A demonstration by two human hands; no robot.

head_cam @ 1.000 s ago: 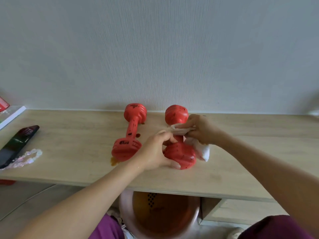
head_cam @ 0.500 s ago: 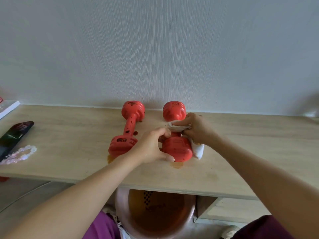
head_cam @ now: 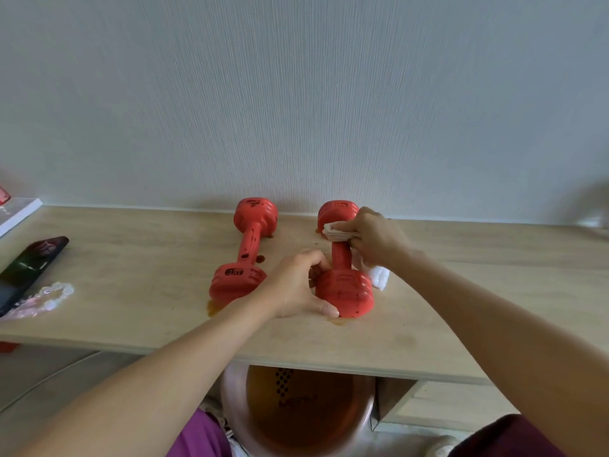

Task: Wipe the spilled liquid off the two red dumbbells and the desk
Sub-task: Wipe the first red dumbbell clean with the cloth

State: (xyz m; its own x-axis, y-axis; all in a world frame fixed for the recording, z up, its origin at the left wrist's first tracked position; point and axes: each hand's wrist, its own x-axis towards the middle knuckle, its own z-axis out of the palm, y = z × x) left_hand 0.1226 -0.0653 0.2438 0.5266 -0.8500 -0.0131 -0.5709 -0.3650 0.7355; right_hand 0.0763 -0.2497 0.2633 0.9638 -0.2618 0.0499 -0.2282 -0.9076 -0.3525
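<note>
right dumbbell (head_cam: 344,285) handle top under tissue (head_cam: 334,233), book (head_cam: 18,214) cut off at left edge

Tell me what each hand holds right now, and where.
Left hand grips the right dumbbell at its near head. Right hand holds a white tissue against the handle's far end.

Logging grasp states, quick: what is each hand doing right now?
Left hand: grips the right red plastic dumbbell's near head.
Right hand: holds a white tissue on its handle.
</note>
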